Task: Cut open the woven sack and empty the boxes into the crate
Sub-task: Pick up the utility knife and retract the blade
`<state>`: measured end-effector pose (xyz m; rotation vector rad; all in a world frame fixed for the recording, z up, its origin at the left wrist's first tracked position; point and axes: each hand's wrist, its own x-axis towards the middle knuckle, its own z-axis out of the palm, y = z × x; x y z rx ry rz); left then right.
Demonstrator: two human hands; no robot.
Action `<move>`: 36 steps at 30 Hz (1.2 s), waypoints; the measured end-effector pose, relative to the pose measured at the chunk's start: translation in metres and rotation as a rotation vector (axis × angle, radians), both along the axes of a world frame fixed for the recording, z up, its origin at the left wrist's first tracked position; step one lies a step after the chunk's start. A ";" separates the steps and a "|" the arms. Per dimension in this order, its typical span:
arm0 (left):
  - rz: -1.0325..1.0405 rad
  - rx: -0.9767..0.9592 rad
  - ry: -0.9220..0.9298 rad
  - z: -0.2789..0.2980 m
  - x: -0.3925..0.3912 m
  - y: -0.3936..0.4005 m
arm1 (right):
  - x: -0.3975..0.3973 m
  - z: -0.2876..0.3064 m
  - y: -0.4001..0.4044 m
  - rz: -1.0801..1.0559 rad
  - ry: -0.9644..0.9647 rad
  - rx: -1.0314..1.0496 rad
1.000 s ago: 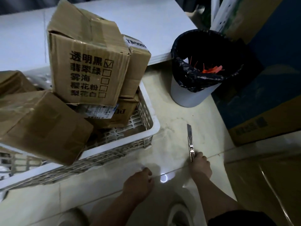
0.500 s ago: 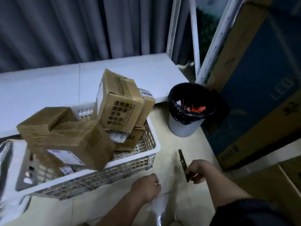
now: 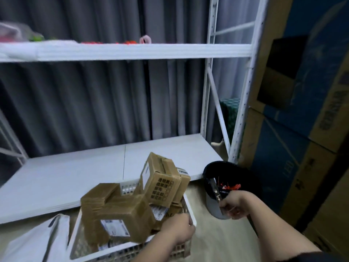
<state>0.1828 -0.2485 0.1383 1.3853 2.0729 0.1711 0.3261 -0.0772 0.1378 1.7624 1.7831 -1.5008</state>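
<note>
A: Where are the brown taped cardboard boxes (image 3: 132,210)?

B: Heaped in the white perforated plastic crate (image 3: 120,252) at the lower middle of the frame. The tallest one, printed with black characters and tick squares, stands tilted at the back of the heap.

A: And the hands?

B: The left hand (image 3: 178,230) is curled into a loose fist at the crate's right rim; whether it grips the rim I cannot tell. The right hand (image 3: 235,205), right of centre, is closed around the handle of a slim metal utility knife (image 3: 215,190), whose blade end points up and to the left in front of the round bin with a black liner (image 3: 243,174).

A: The sack?

B: A white woven sack (image 3: 37,241) lies crumpled on the floor at the lower left, just beside the crate.

A: Behind it all?

B: A white metal shelving rack (image 3: 132,51) against grey pleated curtains (image 3: 85,103), and large blue and brown cartons (image 3: 311,129) along the right edge.
</note>
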 end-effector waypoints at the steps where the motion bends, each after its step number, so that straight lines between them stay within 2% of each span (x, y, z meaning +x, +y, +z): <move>1: 0.003 0.007 0.003 0.007 -0.002 0.000 | 0.000 0.007 -0.002 -0.002 0.016 0.009; 5: 0.056 0.078 0.021 0.035 -0.004 -0.004 | -0.010 0.035 -0.016 -0.004 0.131 0.058; 8: 0.126 0.155 -0.021 0.054 -0.006 -0.012 | -0.025 0.059 -0.037 -0.023 0.288 0.096; 14: 0.350 0.390 -0.433 0.076 -0.014 -0.024 | -0.060 0.087 -0.094 -0.023 0.731 0.166; 17: 0.373 0.416 -0.692 0.085 -0.014 -0.035 | -0.070 0.086 -0.118 -0.075 0.903 0.159; 19: 0.402 0.464 -0.897 0.086 -0.016 -0.043 | -0.075 0.088 -0.128 -0.072 0.918 0.186; 22: 0.516 0.529 -1.033 0.084 -0.022 -0.046 | -0.083 0.092 -0.133 -0.073 0.914 0.265; 25: 0.571 0.559 -1.039 0.085 -0.032 -0.045 | -0.089 0.091 -0.138 -0.035 0.883 0.346; 27: 0.573 0.577 -0.963 0.086 -0.039 -0.044 | -0.092 0.090 -0.143 0.050 0.866 0.382; 29: 0.597 0.619 -0.969 0.095 -0.043 -0.045 | -0.093 0.091 -0.149 0.141 0.847 0.414; 33: 0.682 0.726 -1.118 0.119 -0.056 -0.046 | -0.096 0.101 -0.162 0.189 0.935 0.263; 36: 0.671 0.796 -1.103 0.129 -0.062 -0.051 | -0.095 0.108 -0.170 0.239 0.959 0.222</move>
